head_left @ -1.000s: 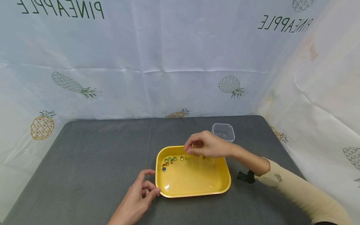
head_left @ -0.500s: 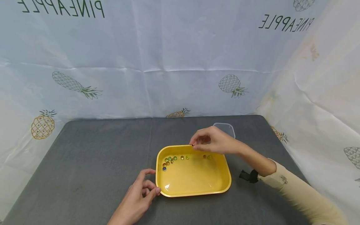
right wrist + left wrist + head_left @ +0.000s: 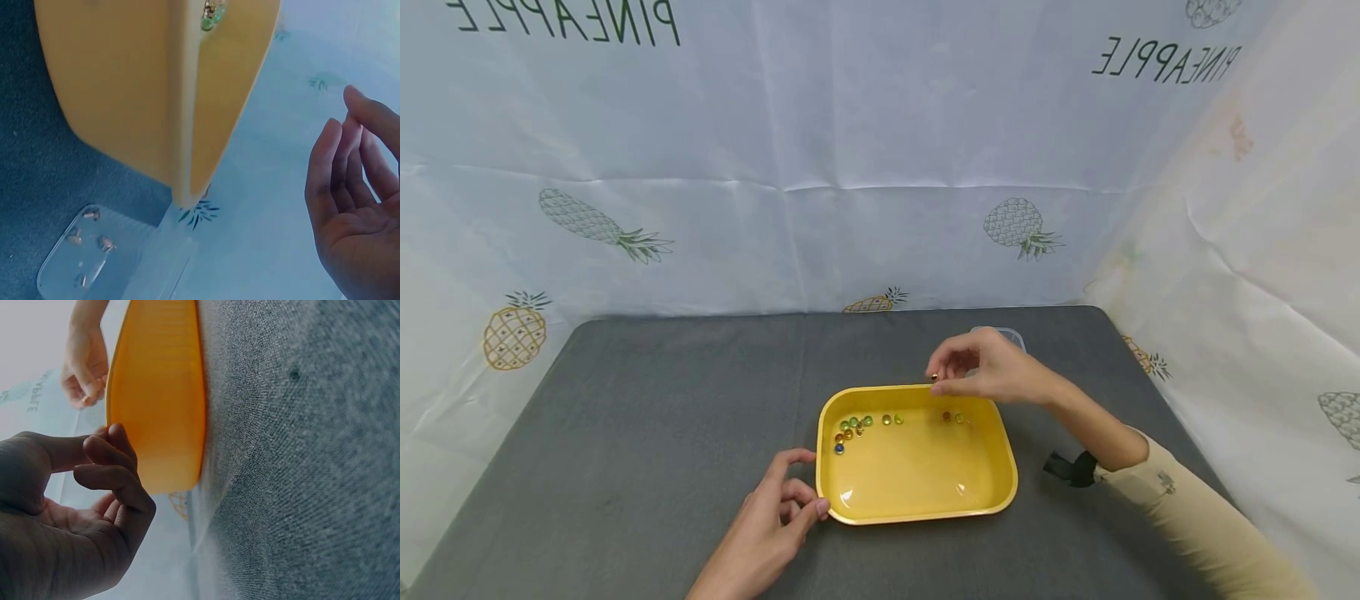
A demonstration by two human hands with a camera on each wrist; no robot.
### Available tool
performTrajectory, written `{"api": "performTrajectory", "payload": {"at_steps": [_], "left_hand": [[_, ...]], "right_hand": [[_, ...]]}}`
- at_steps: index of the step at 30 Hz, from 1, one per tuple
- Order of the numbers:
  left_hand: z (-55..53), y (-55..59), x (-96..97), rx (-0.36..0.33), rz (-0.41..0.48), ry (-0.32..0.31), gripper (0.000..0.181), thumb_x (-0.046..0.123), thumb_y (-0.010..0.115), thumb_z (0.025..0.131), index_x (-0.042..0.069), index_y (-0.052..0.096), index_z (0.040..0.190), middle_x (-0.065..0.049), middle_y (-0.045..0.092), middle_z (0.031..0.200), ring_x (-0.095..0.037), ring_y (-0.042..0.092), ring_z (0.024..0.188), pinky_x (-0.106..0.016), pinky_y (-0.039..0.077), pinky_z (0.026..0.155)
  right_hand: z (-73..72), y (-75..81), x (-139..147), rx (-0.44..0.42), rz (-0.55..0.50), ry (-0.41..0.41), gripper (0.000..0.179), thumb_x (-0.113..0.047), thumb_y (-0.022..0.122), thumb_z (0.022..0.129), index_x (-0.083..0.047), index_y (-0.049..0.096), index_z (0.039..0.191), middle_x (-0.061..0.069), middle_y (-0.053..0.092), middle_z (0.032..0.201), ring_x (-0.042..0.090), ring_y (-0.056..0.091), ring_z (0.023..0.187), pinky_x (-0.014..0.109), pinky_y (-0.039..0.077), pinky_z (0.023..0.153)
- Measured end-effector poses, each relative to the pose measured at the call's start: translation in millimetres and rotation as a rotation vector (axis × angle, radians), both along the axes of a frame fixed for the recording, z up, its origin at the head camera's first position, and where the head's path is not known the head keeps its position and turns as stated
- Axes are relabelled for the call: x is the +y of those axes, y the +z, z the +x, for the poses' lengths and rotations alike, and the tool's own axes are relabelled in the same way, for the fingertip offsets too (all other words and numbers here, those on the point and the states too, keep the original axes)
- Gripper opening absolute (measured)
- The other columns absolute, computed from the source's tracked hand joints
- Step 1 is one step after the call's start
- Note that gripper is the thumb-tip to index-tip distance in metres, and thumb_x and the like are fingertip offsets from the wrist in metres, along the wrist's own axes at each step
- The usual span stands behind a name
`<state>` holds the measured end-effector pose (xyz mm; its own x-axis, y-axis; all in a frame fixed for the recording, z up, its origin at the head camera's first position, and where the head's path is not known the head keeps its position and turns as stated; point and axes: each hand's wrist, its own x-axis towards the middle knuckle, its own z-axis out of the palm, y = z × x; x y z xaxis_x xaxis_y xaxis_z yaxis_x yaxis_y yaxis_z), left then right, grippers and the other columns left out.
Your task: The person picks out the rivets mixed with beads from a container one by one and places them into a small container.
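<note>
The yellow tray (image 3: 917, 471) sits on the grey tabletop (image 3: 662, 417). Small glass marbles (image 3: 853, 422) occupy it: a green, amber and blue group at the far left corner, plus two separate pairs along the far wall.

The left hand (image 3: 771, 512) holds the tray by its near left corner, thumb on the rim, fingers bent. The left wrist view confirms this contact but presents only the tray's outer wall, which blocks the marbles.

The right hand (image 3: 988, 367) pinches a small gold-brown piece (image 3: 935, 377) between thumb and forefinger at the far rim, right of centre. In the right wrist view I cannot make out the piece at the fingertips.

From the head, the right hand screens most of the clear plastic container (image 3: 125, 269); the right wrist view reveals several small shiny pieces (image 3: 106, 244) inside it.

A beige sleeve (image 3: 1195, 508) with a black strap (image 3: 1071, 469) enters from the right. Pineapple-print cloth (image 3: 880, 125) hangs beyond the tabletop.
</note>
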<state>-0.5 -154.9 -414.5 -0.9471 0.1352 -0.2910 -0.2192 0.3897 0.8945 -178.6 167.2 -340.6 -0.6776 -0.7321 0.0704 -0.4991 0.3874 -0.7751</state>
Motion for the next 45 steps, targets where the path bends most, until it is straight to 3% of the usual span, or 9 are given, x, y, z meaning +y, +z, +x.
{"api": "performTrajectory", "payload": {"at_steps": [9,22,30,45], "left_hand": [[0.3,0.0,0.6,0.003,-0.007,0.005,0.057,0.015,0.074,0.104,0.007,0.042,0.15,-0.005,0.073,0.09,-0.016,0.06,0.065,-0.025,0.045,0.061],[0.6,0.7,1.0,0.005,-0.009,0.01,0.057,0.014,0.074,0.104,0.008,0.042,0.15,-0.005,0.073,0.09,-0.015,0.061,0.065,-0.025,0.045,0.061],[0.8,0.6,1.1,0.003,-0.008,0.011,0.057,0.014,0.074,0.104,0.008,0.042,0.15,-0.005,0.073,0.09,-0.016,0.061,0.066,-0.025,0.045,0.061],[-0.3,1.0,1.0,-0.007,-0.008,0.01,0.057,0.013,0.074,0.103,0.007,0.042,0.15,-0.005,0.073,0.09,-0.018,0.062,0.067,-0.025,0.044,0.06]], "right_hand": [[-7.5,-2.3,15.6,0.045,-0.015,-0.062,0.014,-0.012,0.086,0.094,-0.016,0.08,0.106,-0.001,0.075,0.093,0.015,0.065,0.078,0.026,0.061,0.077],[-21.4,-8.7,43.3,0.112,-0.029,-0.126,0.016,-0.006,0.083,0.095,-0.006,0.079,0.111,0.002,0.075,0.093,0.014,0.067,0.079,0.025,0.062,0.078],[-34.6,-18.6,64.6,0.16,0.021,-0.217,0.017,-0.009,0.083,0.096,-0.009,0.08,0.112,0.003,0.075,0.093,0.012,0.067,0.081,0.023,0.061,0.076],[-48.8,-38.4,79.5,0.206,0.087,-0.245,0.017,-0.011,0.082,0.098,-0.004,0.08,0.113,0.003,0.079,0.097,0.008,0.066,0.08,0.025,0.06,0.076]]}}
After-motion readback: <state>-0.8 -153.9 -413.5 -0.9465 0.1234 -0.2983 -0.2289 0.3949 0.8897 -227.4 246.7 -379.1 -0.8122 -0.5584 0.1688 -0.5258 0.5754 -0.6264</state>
